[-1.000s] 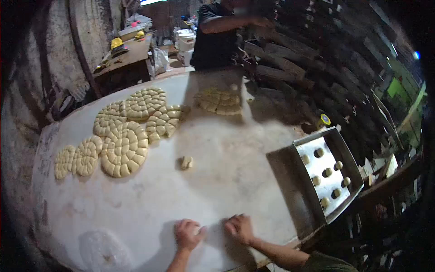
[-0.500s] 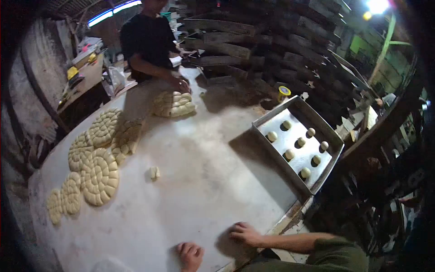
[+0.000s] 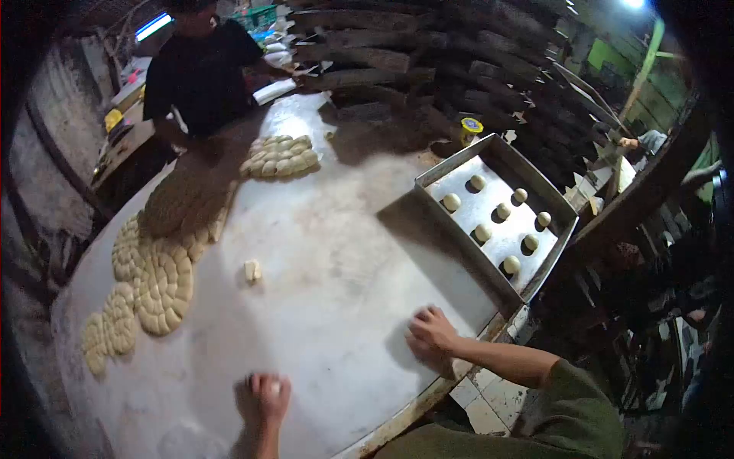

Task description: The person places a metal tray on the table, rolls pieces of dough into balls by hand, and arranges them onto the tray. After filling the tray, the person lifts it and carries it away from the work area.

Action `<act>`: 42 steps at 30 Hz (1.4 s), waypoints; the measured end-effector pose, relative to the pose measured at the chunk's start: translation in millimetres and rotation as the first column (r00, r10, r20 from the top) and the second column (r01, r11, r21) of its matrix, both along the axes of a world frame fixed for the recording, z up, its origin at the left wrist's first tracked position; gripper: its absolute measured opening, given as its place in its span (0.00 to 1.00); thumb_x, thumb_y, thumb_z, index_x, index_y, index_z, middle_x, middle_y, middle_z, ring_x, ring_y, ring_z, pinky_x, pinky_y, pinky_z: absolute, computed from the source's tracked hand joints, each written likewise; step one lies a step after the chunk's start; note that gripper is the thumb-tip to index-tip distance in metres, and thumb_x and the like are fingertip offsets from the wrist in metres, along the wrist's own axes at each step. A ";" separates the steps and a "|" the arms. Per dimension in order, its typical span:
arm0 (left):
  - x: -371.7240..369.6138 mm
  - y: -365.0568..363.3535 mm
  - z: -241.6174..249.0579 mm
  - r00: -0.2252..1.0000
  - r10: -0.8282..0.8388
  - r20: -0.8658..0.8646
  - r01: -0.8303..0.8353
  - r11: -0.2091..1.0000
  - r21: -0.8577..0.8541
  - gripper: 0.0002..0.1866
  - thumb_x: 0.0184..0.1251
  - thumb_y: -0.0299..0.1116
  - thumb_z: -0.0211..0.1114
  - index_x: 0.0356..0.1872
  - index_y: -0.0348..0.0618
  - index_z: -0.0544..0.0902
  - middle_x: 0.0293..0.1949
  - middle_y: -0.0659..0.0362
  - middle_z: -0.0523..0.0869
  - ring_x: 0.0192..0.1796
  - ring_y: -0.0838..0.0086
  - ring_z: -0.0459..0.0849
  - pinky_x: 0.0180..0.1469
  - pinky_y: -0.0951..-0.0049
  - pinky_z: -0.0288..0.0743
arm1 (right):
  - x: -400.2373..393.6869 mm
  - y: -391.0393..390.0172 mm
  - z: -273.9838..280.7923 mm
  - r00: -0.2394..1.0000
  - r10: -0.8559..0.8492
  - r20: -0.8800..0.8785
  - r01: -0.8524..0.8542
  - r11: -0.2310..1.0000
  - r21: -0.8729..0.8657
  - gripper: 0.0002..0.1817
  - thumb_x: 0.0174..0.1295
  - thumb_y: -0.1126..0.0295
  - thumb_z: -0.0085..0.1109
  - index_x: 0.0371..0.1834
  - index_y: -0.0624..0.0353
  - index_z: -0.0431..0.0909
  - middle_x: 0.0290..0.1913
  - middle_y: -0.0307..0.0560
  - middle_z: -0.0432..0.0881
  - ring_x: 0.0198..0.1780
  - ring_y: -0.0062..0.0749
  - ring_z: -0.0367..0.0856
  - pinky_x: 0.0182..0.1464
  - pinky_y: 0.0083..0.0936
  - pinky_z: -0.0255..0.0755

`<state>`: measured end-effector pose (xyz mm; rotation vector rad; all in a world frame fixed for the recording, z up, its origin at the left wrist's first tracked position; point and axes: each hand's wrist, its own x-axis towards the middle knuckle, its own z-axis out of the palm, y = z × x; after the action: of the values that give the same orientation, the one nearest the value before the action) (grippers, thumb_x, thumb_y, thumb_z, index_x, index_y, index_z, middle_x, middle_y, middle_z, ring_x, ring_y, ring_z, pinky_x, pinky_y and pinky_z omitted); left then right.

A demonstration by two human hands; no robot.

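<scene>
While both hands (image 3: 344, 367) press flat, apart, on the table (image 3: 336, 252); tray (image 3: 562, 249) holds dough balls (image 3: 497, 212)

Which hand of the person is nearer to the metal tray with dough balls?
The right hand. It lies on the table just beside the metal tray, near its closest corner; the left hand is further away, across the table.

You stand in a dim workroom. At twelve o'clock a tall stack of dark wooden trays (image 3: 428, 53) fills the back. At eleven o'clock a tube light (image 3: 153, 26) glows above a cluttered side bench (image 3: 126, 126), and a person in a dark shirt (image 3: 200, 76) stands between them. At nine o'clock a rough, stained wall (image 3: 46, 191) closes the room. At one o'clock a bright lamp (image 3: 633, 4) shines over a green post (image 3: 642, 73). At five o'clock pale floor tiles (image 3: 482, 405) show.
</scene>
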<state>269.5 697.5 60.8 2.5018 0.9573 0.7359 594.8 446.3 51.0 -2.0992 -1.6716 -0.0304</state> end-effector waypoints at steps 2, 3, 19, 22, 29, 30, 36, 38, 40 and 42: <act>62.9 -17.3 62.9 0.997 -0.004 -0.079 -0.001 0.998 -0.064 0.06 0.47 0.32 0.68 0.23 0.46 0.79 0.29 0.56 0.79 0.37 0.59 0.75 0.44 0.60 0.68 | -21.6 55.0 10.5 0.974 -0.091 -0.206 0.109 0.991 0.074 0.07 0.52 0.65 0.60 0.31 0.53 0.75 0.39 0.45 0.74 0.44 0.44 0.68 0.47 0.39 0.64; 65.2 -18.5 -1.8 0.983 -0.076 0.166 0.090 0.993 -0.077 0.04 0.42 0.28 0.67 0.20 0.44 0.79 0.29 0.55 0.80 0.38 0.60 0.76 0.43 0.60 0.68 | -32.2 64.5 3.0 0.966 -0.048 -0.254 0.066 0.996 0.063 0.09 0.52 0.63 0.61 0.33 0.53 0.75 0.41 0.46 0.74 0.46 0.44 0.69 0.48 0.40 0.65; -25.3 -41.1 -8.0 0.996 -0.082 -0.015 0.081 0.993 -0.085 0.10 0.41 0.31 0.70 0.25 0.45 0.77 0.31 0.57 0.77 0.39 0.60 0.74 0.44 0.59 0.66 | -5.9 -25.3 -25.6 0.949 0.283 -0.136 -0.279 0.959 0.049 0.10 0.44 0.70 0.63 0.32 0.52 0.76 0.39 0.45 0.75 0.46 0.46 0.70 0.49 0.40 0.65; 0.0 -3.4 3.3 0.997 0.077 -0.005 -0.077 0.996 0.036 0.11 0.42 0.29 0.71 0.26 0.42 0.77 0.32 0.55 0.76 0.39 0.57 0.75 0.41 0.59 0.68 | 13.1 22.3 2.1 0.993 -0.059 -0.101 0.063 0.997 0.041 0.10 0.47 0.68 0.64 0.33 0.52 0.75 0.37 0.46 0.73 0.43 0.46 0.69 0.46 0.39 0.64; 1.7 -74.2 -3.7 0.993 -0.023 0.114 0.024 1.000 -0.009 0.09 0.42 0.29 0.71 0.24 0.43 0.78 0.31 0.57 0.77 0.38 0.60 0.76 0.44 0.61 0.68 | -9.2 -17.2 -26.6 0.931 0.301 -0.209 -0.306 0.952 0.006 0.15 0.50 0.67 0.58 0.43 0.52 0.74 0.49 0.49 0.73 0.50 0.48 0.68 0.52 0.41 0.64; -12.7 -60.3 -2.8 0.996 0.064 0.062 -0.061 0.996 -0.059 0.09 0.42 0.28 0.71 0.23 0.43 0.78 0.31 0.57 0.77 0.38 0.60 0.76 0.45 0.61 0.67 | 17.8 -32.6 -66.2 0.879 0.191 -0.436 -0.202 0.979 0.022 0.15 0.50 0.67 0.58 0.43 0.52 0.74 0.49 0.49 0.72 0.50 0.48 0.68 0.52 0.41 0.64; 51.8 -63.3 11.0 0.966 0.258 0.018 -0.257 0.966 -0.036 0.08 0.44 0.28 0.70 0.24 0.42 0.78 0.31 0.56 0.76 0.38 0.58 0.75 0.46 0.60 0.68 | 15.3 50.3 -2.2 0.962 0.171 -0.215 -0.173 0.985 0.009 0.10 0.50 0.66 0.61 0.34 0.55 0.76 0.41 0.49 0.73 0.46 0.48 0.67 0.50 0.40 0.64; 39.4 -95.4 -8.7 0.970 0.243 -0.013 -0.243 0.969 -0.050 0.09 0.47 0.32 0.69 0.26 0.41 0.78 0.34 0.54 0.76 0.39 0.58 0.74 0.47 0.60 0.67 | 7.4 13.0 -11.0 0.910 0.360 -0.206 -0.381 0.922 -0.070 0.13 0.55 0.62 0.58 0.42 0.54 0.76 0.48 0.50 0.72 0.53 0.49 0.67 0.56 0.40 0.62; 14.2 -102.7 -1.0 0.926 0.373 -0.066 -0.376 0.925 -0.056 0.10 0.48 0.32 0.70 0.27 0.40 0.78 0.35 0.54 0.76 0.40 0.58 0.74 0.48 0.60 0.67 | 31.7 -11.8 3.5 0.900 0.401 -0.170 -0.425 0.892 -0.150 0.15 0.56 0.60 0.57 0.45 0.54 0.75 0.50 0.50 0.72 0.54 0.47 0.66 0.58 0.41 0.60; 11.9 -100.1 12.3 0.874 0.477 -0.093 -0.483 0.875 -0.048 0.10 0.48 0.33 0.70 0.27 0.40 0.78 0.36 0.54 0.76 0.41 0.59 0.74 0.49 0.60 0.66 | 51.8 -5.7 12.1 0.914 0.404 -0.042 -0.397 0.865 -0.308 0.21 0.58 0.57 0.54 0.52 0.54 0.71 0.54 0.48 0.70 0.58 0.44 0.64 0.60 0.42 0.57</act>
<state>281.4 597.4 73.1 2.2596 1.6398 0.7283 646.6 440.5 63.1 -1.9130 -2.2188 0.3630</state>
